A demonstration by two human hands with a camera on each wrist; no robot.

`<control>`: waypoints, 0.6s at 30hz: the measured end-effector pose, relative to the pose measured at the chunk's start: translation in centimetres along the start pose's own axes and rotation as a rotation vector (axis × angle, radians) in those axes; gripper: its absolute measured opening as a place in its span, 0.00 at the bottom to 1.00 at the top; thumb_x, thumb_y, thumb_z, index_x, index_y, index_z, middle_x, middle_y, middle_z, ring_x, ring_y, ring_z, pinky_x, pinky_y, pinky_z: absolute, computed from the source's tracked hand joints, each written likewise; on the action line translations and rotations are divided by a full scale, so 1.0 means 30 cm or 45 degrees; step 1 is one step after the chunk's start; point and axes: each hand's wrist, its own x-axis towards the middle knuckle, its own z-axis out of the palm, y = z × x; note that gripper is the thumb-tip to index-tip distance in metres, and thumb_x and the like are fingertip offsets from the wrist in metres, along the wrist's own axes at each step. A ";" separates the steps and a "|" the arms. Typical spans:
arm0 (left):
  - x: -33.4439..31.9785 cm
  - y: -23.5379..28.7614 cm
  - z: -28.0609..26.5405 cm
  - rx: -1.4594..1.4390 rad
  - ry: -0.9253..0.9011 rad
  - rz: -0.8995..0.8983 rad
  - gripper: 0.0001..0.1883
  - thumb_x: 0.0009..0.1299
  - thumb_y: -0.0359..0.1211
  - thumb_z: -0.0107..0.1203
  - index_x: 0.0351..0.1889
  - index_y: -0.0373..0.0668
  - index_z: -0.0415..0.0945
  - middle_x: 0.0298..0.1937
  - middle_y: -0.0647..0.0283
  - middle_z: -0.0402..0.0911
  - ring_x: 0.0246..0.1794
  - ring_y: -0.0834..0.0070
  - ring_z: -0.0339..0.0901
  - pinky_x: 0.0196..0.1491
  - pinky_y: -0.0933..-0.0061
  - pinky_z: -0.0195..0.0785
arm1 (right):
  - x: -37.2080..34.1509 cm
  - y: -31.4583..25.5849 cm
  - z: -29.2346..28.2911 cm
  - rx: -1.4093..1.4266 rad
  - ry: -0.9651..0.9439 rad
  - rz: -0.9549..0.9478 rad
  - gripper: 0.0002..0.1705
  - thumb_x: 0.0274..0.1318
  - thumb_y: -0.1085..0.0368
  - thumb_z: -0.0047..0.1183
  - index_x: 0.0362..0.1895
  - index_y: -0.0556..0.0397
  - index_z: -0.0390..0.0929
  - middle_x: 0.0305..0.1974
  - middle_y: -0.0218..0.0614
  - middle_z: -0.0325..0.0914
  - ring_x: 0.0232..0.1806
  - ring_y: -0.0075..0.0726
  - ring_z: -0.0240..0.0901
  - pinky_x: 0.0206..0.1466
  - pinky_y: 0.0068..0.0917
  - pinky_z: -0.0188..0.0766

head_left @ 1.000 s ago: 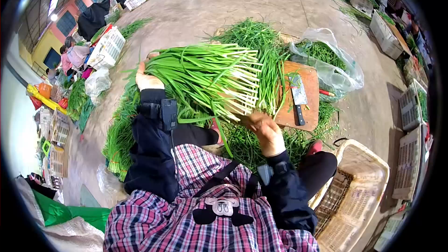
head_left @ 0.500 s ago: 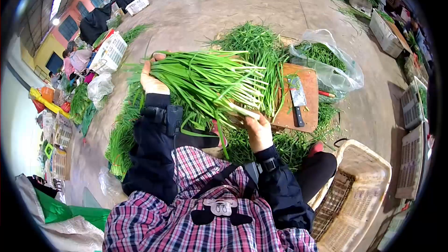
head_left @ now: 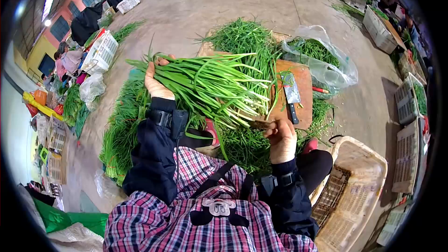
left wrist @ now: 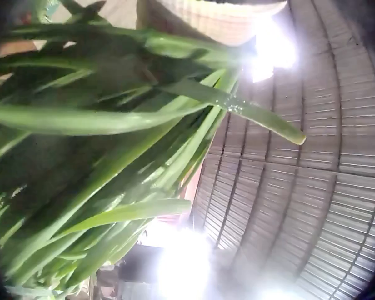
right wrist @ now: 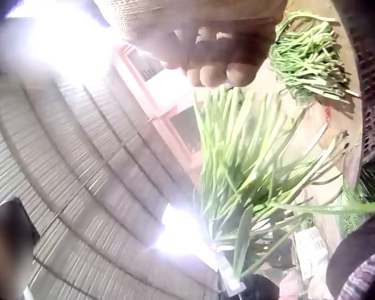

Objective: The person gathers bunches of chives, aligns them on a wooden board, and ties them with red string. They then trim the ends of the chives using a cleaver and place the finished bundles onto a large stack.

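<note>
My left grip curls round the leafy end of garlic chives, pale ends fanned toward the left edge of the cutting board. My right grip is half-curled nearby; I cannot tell whether it holds anything. Gentle support should prevent bruising.

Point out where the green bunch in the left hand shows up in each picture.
Head: the green bunch is at the centre, left of the knife.
Left wrist: it fills much of the left half.
Right wrist: right of centre, below the right hand.
Shared landmark: the ribbed ceiling.
</note>
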 end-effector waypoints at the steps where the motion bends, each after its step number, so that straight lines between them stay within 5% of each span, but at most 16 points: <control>1: -0.004 -0.002 0.004 0.008 0.010 -0.002 0.14 0.67 0.41 0.51 0.28 0.39 0.74 0.40 0.59 0.78 0.49 0.61 0.72 0.54 0.45 0.65 | -0.007 -0.021 0.034 -0.161 -0.047 0.060 0.17 0.59 0.59 0.49 0.45 0.59 0.74 0.25 0.35 0.74 0.23 0.29 0.69 0.29 0.26 0.71; 3: -0.008 -0.010 0.018 0.041 -0.035 0.011 0.15 0.67 0.42 0.52 0.27 0.39 0.75 0.38 0.58 0.79 0.48 0.60 0.73 0.52 0.45 0.67 | 0.008 -0.037 0.112 -0.286 -0.156 0.177 0.23 0.61 0.55 0.47 0.52 0.59 0.71 0.22 0.35 0.74 0.18 0.28 0.67 0.23 0.25 0.68; 6: -0.015 -0.011 0.030 0.102 -0.077 -0.026 0.15 0.67 0.43 0.52 0.27 0.40 0.75 0.38 0.57 0.78 0.45 0.61 0.74 0.51 0.46 0.68 | 0.088 0.026 0.159 -0.137 -0.284 0.361 0.23 0.61 0.51 0.47 0.50 0.56 0.73 0.21 0.34 0.73 0.16 0.28 0.65 0.20 0.25 0.64; 7: -0.046 -0.029 0.088 0.044 0.075 -0.007 0.12 0.64 0.40 0.55 0.28 0.41 0.71 0.27 0.64 0.77 0.41 0.58 0.75 0.50 0.55 0.67 | 0.111 0.041 0.175 -0.070 -0.340 0.427 0.22 0.61 0.50 0.47 0.49 0.55 0.73 0.19 0.33 0.72 0.15 0.28 0.65 0.19 0.25 0.63; 8: -0.054 -0.035 0.098 0.044 0.074 -0.008 0.12 0.64 0.40 0.55 0.27 0.41 0.71 0.28 0.63 0.77 0.41 0.59 0.75 0.50 0.55 0.68 | 0.128 0.045 0.188 0.014 -0.352 0.539 0.22 0.61 0.49 0.47 0.46 0.55 0.74 0.16 0.32 0.70 0.14 0.28 0.64 0.19 0.24 0.62; 11: -0.014 0.011 0.055 0.145 -0.082 -0.050 0.14 0.65 0.42 0.54 0.25 0.41 0.72 0.34 0.62 0.78 0.44 0.61 0.74 0.51 0.52 0.68 | 0.101 0.069 0.207 0.190 -0.411 0.454 0.19 0.60 0.51 0.48 0.36 0.56 0.74 0.15 0.33 0.69 0.16 0.30 0.65 0.24 0.26 0.63; 13: -0.013 0.030 0.053 0.156 -0.071 -0.055 0.13 0.64 0.41 0.55 0.24 0.42 0.73 0.37 0.62 0.79 0.46 0.65 0.74 0.53 0.54 0.67 | 0.064 0.061 0.142 0.239 -0.709 0.390 0.18 0.60 0.52 0.49 0.31 0.56 0.73 0.15 0.35 0.69 0.18 0.33 0.66 0.25 0.26 0.64; 15: 0.014 0.067 0.031 0.159 -0.113 -0.074 0.11 0.63 0.39 0.57 0.26 0.43 0.75 0.39 0.61 0.80 0.47 0.67 0.75 0.54 0.56 0.67 | 0.020 0.007 0.046 -0.101 -0.776 0.543 0.22 0.57 0.49 0.52 0.20 0.54 0.71 0.15 0.36 0.69 0.19 0.34 0.67 0.27 0.29 0.66; 16: 0.020 0.083 0.027 0.066 -0.018 -0.124 0.09 0.62 0.38 0.58 0.27 0.44 0.76 0.40 0.61 0.80 0.47 0.69 0.75 0.54 0.57 0.67 | 0.010 -0.015 -0.003 -0.287 -0.877 0.510 0.21 0.57 0.51 0.53 0.22 0.56 0.73 0.17 0.37 0.73 0.19 0.34 0.69 0.27 0.28 0.68; 18: 0.042 0.105 0.013 0.037 -0.029 -0.084 0.09 0.63 0.39 0.58 0.27 0.44 0.77 0.40 0.61 0.80 0.47 0.69 0.75 0.54 0.57 0.67 | 0.008 -0.067 -0.113 -0.956 -0.945 0.870 0.21 0.56 0.52 0.54 0.31 0.61 0.79 0.23 0.41 0.78 0.27 0.32 0.76 0.33 0.26 0.70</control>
